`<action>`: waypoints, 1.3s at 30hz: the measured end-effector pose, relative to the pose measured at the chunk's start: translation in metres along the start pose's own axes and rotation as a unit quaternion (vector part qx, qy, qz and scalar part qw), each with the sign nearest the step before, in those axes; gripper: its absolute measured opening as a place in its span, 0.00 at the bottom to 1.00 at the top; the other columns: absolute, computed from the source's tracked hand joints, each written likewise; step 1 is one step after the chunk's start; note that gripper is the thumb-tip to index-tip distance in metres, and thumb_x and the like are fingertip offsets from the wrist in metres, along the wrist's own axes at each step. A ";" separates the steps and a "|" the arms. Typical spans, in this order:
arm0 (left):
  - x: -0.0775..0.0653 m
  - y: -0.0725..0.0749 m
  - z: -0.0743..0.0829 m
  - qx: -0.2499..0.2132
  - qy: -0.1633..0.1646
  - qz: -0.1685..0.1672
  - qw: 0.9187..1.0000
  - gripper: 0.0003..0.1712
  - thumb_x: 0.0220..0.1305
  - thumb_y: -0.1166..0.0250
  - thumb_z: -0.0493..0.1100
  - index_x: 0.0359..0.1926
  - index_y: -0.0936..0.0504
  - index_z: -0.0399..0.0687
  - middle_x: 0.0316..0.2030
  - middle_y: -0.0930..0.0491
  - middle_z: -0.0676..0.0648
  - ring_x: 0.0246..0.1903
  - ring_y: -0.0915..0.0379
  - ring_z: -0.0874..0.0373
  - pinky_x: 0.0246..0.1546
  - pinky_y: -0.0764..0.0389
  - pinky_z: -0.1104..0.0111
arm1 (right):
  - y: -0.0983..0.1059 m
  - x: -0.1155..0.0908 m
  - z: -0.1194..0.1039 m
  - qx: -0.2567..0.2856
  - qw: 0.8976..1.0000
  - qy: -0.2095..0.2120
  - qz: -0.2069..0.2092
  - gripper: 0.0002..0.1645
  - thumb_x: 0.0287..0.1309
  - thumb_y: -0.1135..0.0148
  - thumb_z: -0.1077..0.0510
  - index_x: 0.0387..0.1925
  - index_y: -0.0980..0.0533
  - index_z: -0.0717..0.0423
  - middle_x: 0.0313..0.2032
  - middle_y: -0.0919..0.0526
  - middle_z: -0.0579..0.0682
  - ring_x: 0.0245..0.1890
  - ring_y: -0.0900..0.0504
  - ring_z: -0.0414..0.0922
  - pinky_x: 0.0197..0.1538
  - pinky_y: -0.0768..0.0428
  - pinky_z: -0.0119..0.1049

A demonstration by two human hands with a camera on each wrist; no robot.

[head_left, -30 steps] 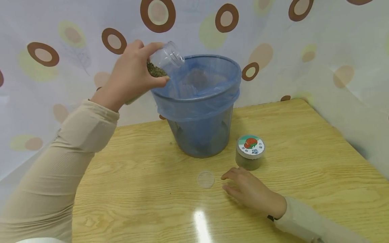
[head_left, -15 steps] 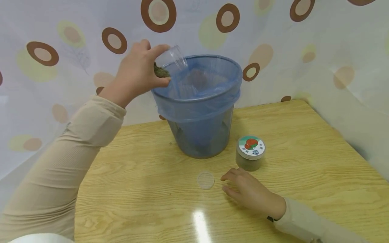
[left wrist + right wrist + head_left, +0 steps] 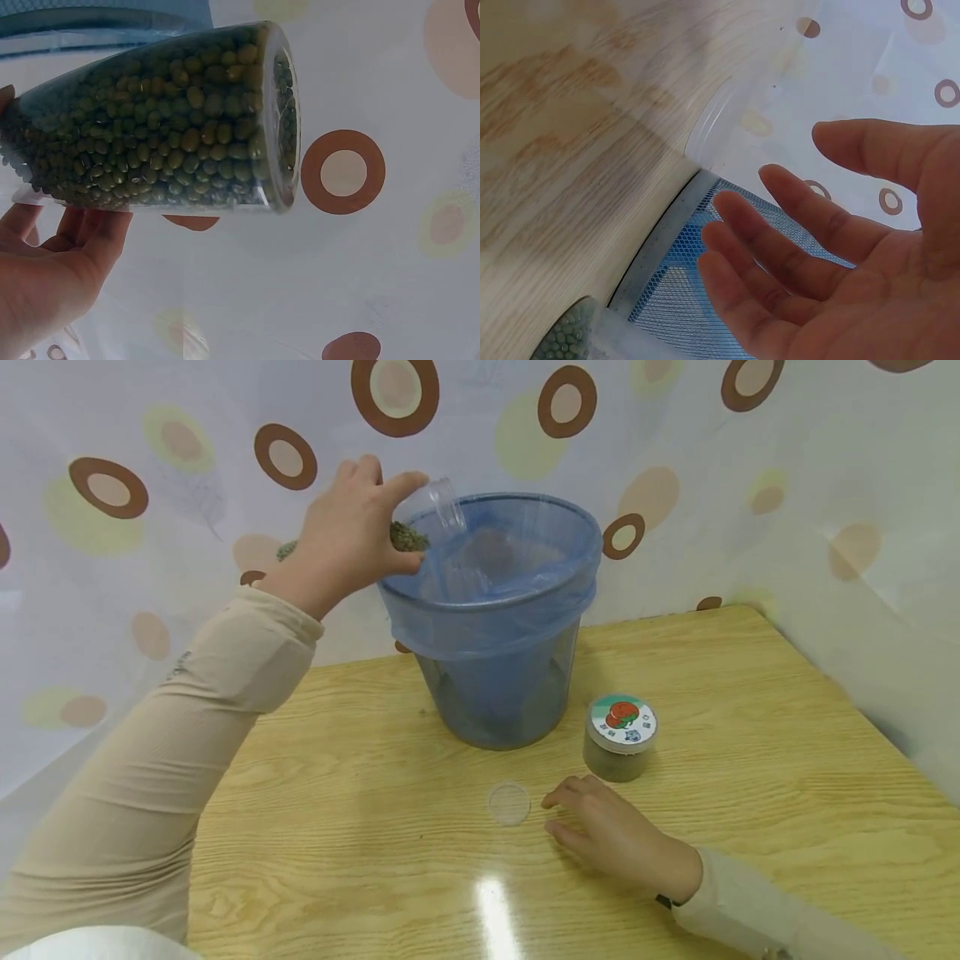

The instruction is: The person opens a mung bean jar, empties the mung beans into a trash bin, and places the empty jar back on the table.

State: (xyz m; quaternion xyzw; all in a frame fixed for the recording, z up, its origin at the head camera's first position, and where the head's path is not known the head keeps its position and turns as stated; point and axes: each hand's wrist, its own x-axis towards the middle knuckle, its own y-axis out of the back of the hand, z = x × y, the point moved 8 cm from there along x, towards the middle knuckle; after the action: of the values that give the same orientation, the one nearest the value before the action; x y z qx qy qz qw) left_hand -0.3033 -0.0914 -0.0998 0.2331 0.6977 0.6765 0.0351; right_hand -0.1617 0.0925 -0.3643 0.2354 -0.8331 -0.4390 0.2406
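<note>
My left hand [image 3: 348, 535] grips a clear jar [image 3: 447, 508] of green mung beans [image 3: 408, 537]. The jar lies tilted on its side, its mouth over the left rim of a mesh bin [image 3: 495, 643] lined with a blue bag. In the left wrist view, the beans fill the jar's base end [image 3: 172, 127], with fingers under its side. My right hand [image 3: 622, 839] is low at the table, fingers loosely bent and holding nothing. Just left of its fingertips lies a clear round lid [image 3: 509, 803]. Beyond it stands a short jar [image 3: 618, 760] with a tomato picture on its lid.
A wooden table [image 3: 315, 827] carries the bin, lid and short jar. Behind it hangs a white wall covering [image 3: 465, 443] with brown and yellow spots. In the right wrist view, beans show in the short jar [image 3: 568, 334] beside the bin's mesh [image 3: 675, 292].
My left hand has moved a little to the right with the jar, bringing the mouth slightly lower and further over the bin. My right hand has stayed almost still.
</note>
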 end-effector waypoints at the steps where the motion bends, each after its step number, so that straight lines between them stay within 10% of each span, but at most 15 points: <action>1: 0.000 0.000 0.000 0.003 0.000 -0.001 1.000 0.45 0.58 0.32 0.53 0.73 0.42 0.55 0.49 0.37 0.36 0.50 0.43 0.43 0.34 0.26 0.51 | -0.001 0.000 0.000 0.000 1.000 -0.001 -0.001 0.12 0.58 0.35 0.59 0.43 0.20 0.60 0.43 0.20 0.49 0.40 0.25 0.44 0.41 0.22 0.37; 39: 0.005 -0.013 0.003 0.099 -0.019 -0.026 0.995 0.44 0.60 0.34 0.51 0.73 0.42 0.50 0.55 0.38 0.31 0.50 0.43 0.39 0.41 0.26 0.48 | -0.002 -0.001 -0.005 -0.004 1.000 -0.003 -0.001 0.12 0.58 0.34 0.58 0.43 0.20 0.57 0.43 0.20 0.47 0.41 0.25 0.45 0.41 0.22 0.40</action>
State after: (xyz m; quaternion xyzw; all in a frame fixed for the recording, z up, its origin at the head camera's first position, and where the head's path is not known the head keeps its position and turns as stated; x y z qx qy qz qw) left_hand -0.3105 -0.0863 -0.1109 0.2303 0.7662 0.5984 0.0427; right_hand -0.1577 0.0895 -0.3638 0.2343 -0.8317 -0.4431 0.2387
